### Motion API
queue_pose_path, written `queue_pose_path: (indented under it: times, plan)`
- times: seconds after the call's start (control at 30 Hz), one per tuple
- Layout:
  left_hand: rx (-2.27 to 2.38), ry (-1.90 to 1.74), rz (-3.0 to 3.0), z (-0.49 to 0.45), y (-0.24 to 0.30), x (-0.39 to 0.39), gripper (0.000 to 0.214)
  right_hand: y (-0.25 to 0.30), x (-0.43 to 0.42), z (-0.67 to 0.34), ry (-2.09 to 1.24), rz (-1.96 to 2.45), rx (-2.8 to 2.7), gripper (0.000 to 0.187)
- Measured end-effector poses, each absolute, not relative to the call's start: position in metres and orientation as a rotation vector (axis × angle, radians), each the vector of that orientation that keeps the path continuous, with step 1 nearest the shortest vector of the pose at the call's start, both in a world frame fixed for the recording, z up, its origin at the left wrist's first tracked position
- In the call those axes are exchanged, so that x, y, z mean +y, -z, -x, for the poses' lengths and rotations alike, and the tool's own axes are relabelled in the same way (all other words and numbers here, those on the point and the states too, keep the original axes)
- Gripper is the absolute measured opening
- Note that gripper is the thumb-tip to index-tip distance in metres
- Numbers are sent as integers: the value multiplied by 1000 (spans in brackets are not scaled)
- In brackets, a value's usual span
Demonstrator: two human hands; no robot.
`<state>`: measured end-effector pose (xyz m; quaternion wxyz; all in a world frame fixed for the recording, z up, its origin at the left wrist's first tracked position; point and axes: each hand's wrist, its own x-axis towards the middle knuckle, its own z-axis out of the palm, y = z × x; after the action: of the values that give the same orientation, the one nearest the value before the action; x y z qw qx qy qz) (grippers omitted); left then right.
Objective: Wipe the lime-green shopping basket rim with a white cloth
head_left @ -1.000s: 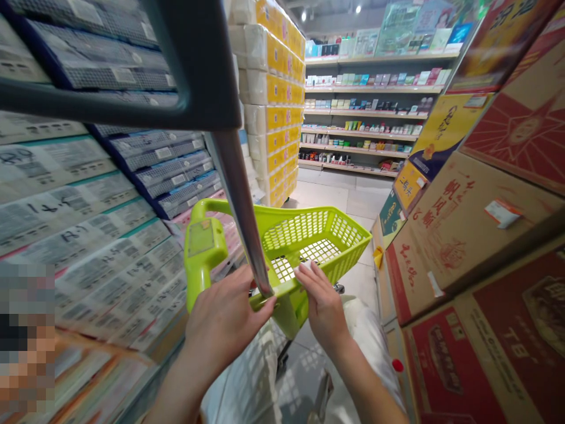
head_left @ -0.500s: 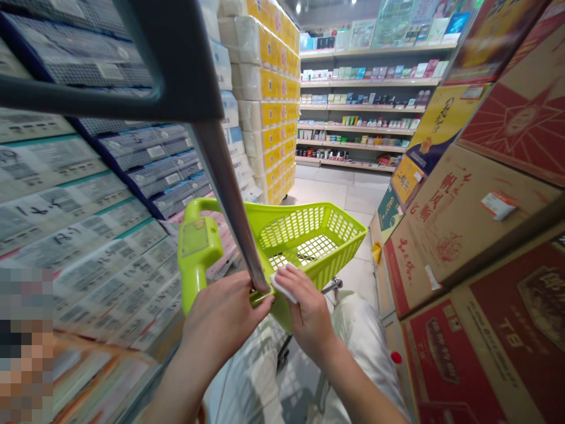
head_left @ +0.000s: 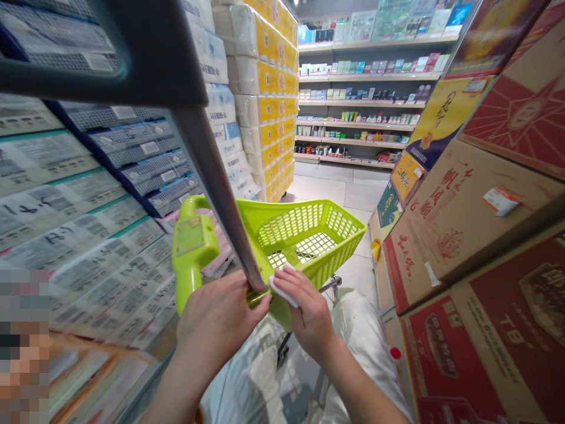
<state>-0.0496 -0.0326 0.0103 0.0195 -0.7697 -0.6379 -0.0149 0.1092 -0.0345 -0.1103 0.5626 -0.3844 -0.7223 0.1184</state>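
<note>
On my feed the green basket (head_left: 336, 262) sits at one o'clock, grid floor showing. My left hand (head_left: 217, 310) curls at its near edge by the metal post (head_left: 216, 182), grip unclear; my right hand (head_left: 308, 306) holds a white wipe (head_left: 278, 288) there. Floor tiles (head_left: 329, 186) open beyond; cartons (head_left: 461, 218) line three o'clock.

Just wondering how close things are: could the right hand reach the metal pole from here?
Probably yes: the right hand, holding a white wipe at the green basket, is close beside the foot of the metal pole; only the wipe seems to lie between.
</note>
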Motion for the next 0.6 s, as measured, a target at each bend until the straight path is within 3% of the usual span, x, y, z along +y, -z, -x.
queue_pose_path:
  times: [0.17, 0.37, 0.6]
  plan:
    - [-1933, 100, 2452, 52, -12, -36, 25, 121, -29, -117, -204, 1078, -1505, 46]
    - [-1954, 105, 2418, 55, -8, -34, 28, 121, -46, -106, -248, 846, -1680, 51]
    - [-1950, 82, 2469, 59, -10, -33, 28, 138, -41, -109, -149, 994, -1444, 47]
